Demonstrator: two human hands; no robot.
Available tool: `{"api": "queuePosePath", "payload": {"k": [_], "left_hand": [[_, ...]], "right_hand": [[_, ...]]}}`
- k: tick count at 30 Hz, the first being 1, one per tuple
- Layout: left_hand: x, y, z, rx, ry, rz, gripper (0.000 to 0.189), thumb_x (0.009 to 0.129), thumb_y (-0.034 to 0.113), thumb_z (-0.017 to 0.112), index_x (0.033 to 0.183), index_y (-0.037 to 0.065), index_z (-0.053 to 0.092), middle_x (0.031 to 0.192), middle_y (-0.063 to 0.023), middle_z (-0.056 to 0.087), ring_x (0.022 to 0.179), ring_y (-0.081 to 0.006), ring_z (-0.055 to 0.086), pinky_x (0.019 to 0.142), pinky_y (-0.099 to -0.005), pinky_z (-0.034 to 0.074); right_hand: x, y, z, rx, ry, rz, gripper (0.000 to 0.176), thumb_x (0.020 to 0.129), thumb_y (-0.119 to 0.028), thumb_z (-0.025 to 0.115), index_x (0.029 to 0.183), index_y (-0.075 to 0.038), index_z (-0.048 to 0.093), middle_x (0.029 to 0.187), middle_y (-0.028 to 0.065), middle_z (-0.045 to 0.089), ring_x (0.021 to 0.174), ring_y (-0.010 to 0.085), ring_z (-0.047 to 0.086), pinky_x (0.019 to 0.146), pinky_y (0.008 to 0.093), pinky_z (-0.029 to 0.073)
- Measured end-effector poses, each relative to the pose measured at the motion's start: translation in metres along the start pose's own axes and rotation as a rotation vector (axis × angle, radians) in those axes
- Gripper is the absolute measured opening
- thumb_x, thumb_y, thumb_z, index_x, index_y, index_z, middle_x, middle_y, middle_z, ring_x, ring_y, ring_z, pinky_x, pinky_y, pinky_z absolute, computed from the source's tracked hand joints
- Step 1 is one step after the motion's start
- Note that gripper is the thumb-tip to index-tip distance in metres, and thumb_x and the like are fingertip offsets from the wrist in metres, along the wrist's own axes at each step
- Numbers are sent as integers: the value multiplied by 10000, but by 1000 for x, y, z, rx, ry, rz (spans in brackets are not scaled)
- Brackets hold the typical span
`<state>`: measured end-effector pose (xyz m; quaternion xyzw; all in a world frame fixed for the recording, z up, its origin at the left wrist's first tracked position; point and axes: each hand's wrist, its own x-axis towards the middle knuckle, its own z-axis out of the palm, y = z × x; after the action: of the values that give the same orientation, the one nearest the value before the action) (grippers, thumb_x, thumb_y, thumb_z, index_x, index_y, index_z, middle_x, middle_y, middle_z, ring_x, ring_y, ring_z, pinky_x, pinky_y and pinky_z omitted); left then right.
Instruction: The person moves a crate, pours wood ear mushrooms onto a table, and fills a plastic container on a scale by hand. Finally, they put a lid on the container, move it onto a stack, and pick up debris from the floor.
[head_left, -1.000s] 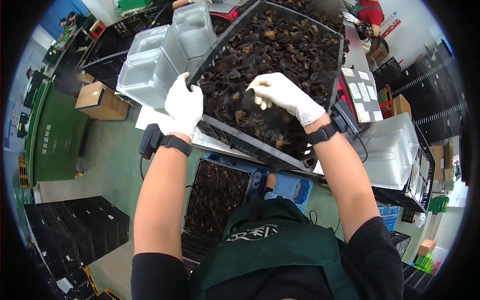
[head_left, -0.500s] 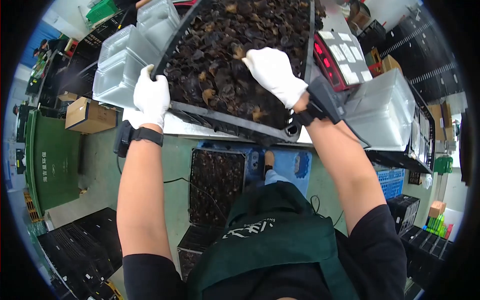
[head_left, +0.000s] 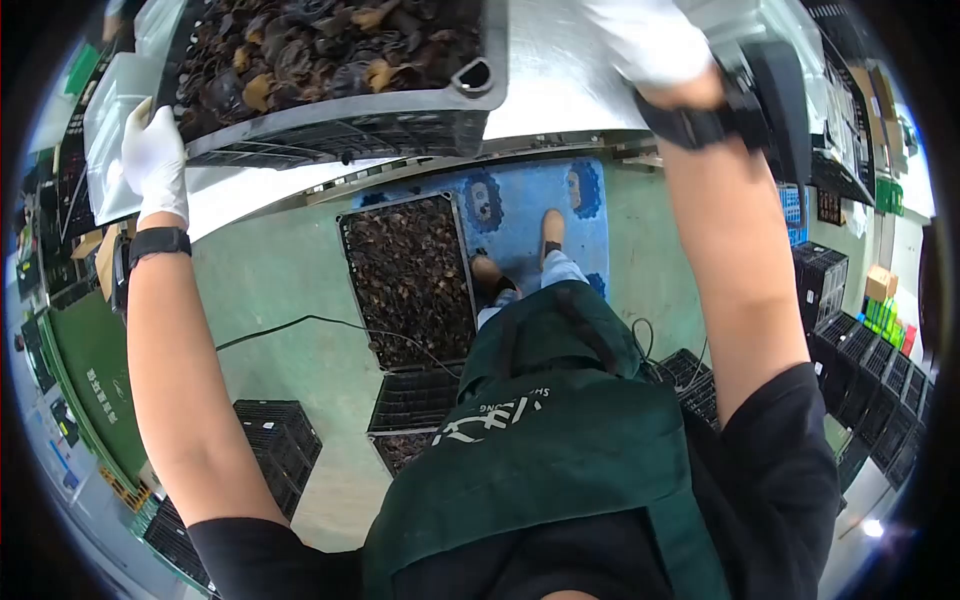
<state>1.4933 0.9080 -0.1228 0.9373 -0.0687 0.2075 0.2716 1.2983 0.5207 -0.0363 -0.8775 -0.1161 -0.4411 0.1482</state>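
Observation:
My left hand (head_left: 155,158), in a white glove, grips the left front corner of a black plastic crate (head_left: 330,112) on the metal table (head_left: 560,60). Dark brown, ruffled pieces that look like wood ear fungus (head_left: 300,50) fill the crate. To the right, beyond the crate's corner, my right hand (head_left: 650,40) is over the table, also gloved in white. It is smeared by motion at the top edge, and its fingers cannot be made out. Clear plastic boxes (head_left: 110,130) stand beside my left hand.
On the floor, another crate of the dark pieces (head_left: 410,275) lies beside a blue pallet (head_left: 520,200), where my feet stand. A black cable (head_left: 310,318) crosses the floor. A green bin (head_left: 95,375) is at the left, and stacked black crates (head_left: 870,370) stand at the right.
The view has tilted down and shifted. The crate on the table now sits further left, with my left hand still at its corner. My right hand has left the dark pieces and moved right, off the crate.

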Motion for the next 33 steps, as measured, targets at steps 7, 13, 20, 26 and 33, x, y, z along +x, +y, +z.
{"api": "queuePosePath", "payload": {"k": [7,13,20,26,33], "left_hand": [[19,-37,-3,121,-87,167,459,897,324,578,1255,39,611,1206,-196,645,1158,-323,591,1011,-378,418],[-15,-100,1,309,278,34,390,983,259,434,1229,-5,582,1251,-181,591,1131,-333,546,968,-402,452],[-348,18,75,970,-1162,175,407,963,318,476,1291,82,521,1308,-92,527,1219,-246,477,997,-405,393],[-509,214,206,-22,-1525,-147,294,932,270,545,1107,37,589,1072,-122,617,999,-239,576,860,-401,462],[-486,619,224,-539,-1092,763,241,933,63,544,1153,-3,620,1073,-157,670,1010,-255,642,931,-350,488]], "right_hand": [[-222,26,-150,-242,-355,656,247,917,-248,622,746,-78,567,603,155,564,561,350,582,517,418,458],[-482,-49,-301,-551,-864,1205,291,859,-321,612,731,-63,657,690,172,643,705,372,640,656,468,511],[-608,-97,-413,-116,-628,2219,272,854,-258,628,722,-27,685,693,167,679,713,327,690,677,437,536],[-734,-50,-510,87,253,2434,149,878,-74,600,764,19,626,669,106,659,512,183,640,430,319,526],[-782,1,-624,-34,651,2291,147,893,-97,578,764,-29,594,589,72,602,429,141,561,384,280,459]]}}
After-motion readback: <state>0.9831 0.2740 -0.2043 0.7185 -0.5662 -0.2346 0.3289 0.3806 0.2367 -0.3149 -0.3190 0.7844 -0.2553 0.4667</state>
